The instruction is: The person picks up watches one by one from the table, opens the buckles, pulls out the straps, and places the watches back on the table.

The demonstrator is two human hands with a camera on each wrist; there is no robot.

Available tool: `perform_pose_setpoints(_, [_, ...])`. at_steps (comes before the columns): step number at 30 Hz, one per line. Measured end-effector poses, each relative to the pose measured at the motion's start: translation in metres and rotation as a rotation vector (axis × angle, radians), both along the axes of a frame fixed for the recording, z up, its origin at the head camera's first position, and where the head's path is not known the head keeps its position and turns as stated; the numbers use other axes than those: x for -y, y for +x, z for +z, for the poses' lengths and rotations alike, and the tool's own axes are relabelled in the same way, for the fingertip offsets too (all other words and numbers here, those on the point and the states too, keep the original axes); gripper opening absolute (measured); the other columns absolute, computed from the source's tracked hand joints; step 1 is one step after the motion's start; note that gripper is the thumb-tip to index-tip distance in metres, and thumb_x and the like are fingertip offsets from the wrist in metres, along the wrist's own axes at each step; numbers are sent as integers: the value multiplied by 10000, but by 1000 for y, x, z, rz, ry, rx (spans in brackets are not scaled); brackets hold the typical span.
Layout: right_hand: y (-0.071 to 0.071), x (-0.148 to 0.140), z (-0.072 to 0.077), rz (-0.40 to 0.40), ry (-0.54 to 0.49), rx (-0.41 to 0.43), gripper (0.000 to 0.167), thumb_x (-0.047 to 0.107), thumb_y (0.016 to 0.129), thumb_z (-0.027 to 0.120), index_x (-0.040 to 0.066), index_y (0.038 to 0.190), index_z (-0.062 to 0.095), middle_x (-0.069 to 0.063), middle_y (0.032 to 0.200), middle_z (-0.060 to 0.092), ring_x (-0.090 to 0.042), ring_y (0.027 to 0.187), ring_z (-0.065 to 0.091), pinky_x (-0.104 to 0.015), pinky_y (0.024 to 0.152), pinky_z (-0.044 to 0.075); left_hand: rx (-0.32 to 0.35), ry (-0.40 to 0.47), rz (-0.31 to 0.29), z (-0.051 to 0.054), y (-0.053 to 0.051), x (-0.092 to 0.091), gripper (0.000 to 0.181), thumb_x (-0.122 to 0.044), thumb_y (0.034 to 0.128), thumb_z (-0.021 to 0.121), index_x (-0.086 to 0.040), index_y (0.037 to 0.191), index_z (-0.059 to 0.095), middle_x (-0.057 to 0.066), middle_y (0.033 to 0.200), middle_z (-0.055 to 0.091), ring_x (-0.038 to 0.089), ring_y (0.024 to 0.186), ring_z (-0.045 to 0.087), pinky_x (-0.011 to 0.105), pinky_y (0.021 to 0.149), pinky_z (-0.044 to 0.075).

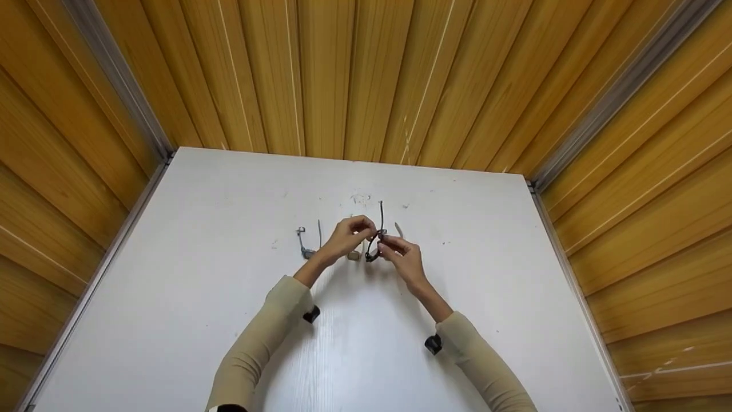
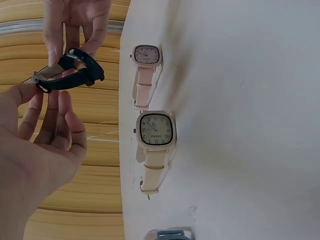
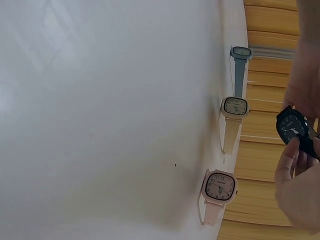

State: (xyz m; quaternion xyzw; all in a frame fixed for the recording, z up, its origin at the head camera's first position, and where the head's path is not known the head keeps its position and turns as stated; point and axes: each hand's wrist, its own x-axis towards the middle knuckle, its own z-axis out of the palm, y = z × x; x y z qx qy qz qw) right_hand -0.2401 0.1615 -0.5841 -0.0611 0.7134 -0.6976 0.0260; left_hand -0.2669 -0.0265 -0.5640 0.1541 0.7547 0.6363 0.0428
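Note:
A black wristwatch (image 1: 373, 252) is held above the white table between both hands, its strap bent into a loop. My left hand (image 1: 350, 236) pinches the strap near the buckle end, thumb and fingers meeting there in the left wrist view. From the other side my right hand (image 1: 406, 260) grips the watch near its case. In the right wrist view the dark dial of the black wristwatch (image 3: 290, 127) faces the camera, and the right thumb lies at its edge. Fingers cover part of the strap.
On the table (image 1: 189, 320) stand three more watches: a blue watch (image 3: 241, 52), a cream watch (image 2: 156, 129) and a pink watch (image 2: 146, 55), in a row. In the head view the right hand partly hides the pink one. Wood-patterned walls (image 1: 343, 80) enclose the table's back and sides.

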Motion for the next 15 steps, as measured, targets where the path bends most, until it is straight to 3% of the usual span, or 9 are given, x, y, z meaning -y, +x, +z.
perform_pose_setpoints(4, [0,0,-1,-8,-27,24,320,11,938,703,-147,1212,659,-162,1099,763,-47,808,715,-204,748,607,59,95,6,-5,3,0,203,-103,1005,631,55,1113,699,91,1009,732,190,911,644,299,807,540])
perform_pose_setpoints(8, [-1,0,-2,-21,-47,49,330,16,938,709,-145,1221,658,-117,1069,776,-43,804,715,-206,752,610,78,110,3,-8,4,0,270,-158,999,665,43,1176,706,106,1085,751,177,943,665,249,798,551])
perform_pose_setpoints(15, [0,3,1,-22,-64,71,323,-2,929,714,-138,1218,667,-264,1162,729,-93,829,733,-226,774,620,69,71,12,-11,4,-1,267,-200,956,733,2,1129,755,128,1084,763,64,864,645,209,775,527])
